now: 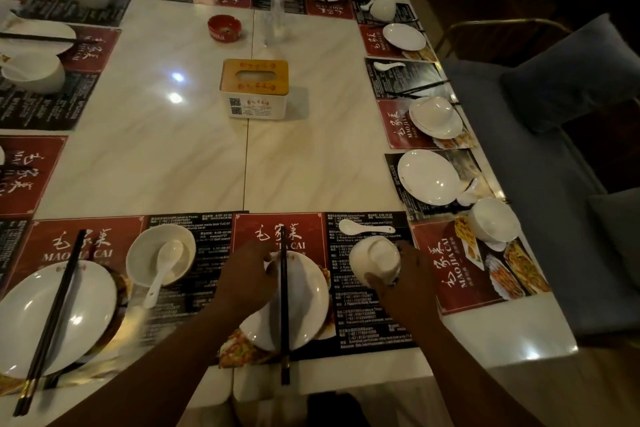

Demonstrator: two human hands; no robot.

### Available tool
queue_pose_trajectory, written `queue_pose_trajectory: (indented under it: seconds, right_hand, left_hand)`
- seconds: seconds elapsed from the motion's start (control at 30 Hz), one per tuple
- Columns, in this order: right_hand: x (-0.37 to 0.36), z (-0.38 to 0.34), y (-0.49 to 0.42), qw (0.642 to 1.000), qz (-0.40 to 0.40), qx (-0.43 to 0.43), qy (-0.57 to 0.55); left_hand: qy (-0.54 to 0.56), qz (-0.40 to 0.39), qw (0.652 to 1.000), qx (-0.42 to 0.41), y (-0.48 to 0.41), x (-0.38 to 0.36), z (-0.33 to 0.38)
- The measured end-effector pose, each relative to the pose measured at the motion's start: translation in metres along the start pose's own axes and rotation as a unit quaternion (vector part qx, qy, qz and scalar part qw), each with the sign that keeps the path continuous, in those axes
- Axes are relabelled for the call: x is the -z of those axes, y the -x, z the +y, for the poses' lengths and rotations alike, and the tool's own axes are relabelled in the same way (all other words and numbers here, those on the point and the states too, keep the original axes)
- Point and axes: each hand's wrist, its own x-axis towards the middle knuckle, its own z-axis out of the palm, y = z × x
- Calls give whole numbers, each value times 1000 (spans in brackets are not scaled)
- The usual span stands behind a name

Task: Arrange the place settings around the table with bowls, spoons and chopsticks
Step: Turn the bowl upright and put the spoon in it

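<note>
Near edge of the table, centre setting: a white plate is found on a red-and-black placemat. A pair of black chopsticks is laid lengthwise across the plate, the near ends overhanging the table edge. The plate's far left rim is held by the left hand, fingers curled over it.

Just to the right, a white bowl, turned base-up, is gripped by the right hand, thumb on the near side and fingers on the far side. A white spoon is seen lying on the placemat just beyond the bowl, apart from it.

"MAO JIA CAI" is printed in white beneath brush characters on the red panels. It is partly covered here and read in full on the adjoining mats. The small print on the black panel is too fine to be read.

To the left, an upright bowl is recorded with a second spoon inside it. At the table centre, a tissue box bearing QR codes is noted, with a red ashtray beyond it.
</note>
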Motion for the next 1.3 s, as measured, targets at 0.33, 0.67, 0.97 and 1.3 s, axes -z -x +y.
queue_pose_trajectory:
  seconds: [0.33, 0.67, 0.97, 1.3]
  right_hand:
    - [-9, 20, -43, 987, -136, 74, -32]
    - [38, 0, -80, 871, -349, -107, -329]
    - [40, 9, -79, 930, -349, 46, -105]
    - [14, 18, -88, 956, -284, 65, 25]
  left_hand:
    - [-11, -30, 999, -29, -12, -51, 61]
    - [30, -22, 999, -28, -20, -78, 94]
    - [-22, -49, 998, 10, -25, -79, 98]
    - [-62, -88, 991, 74, -29, -90, 97]
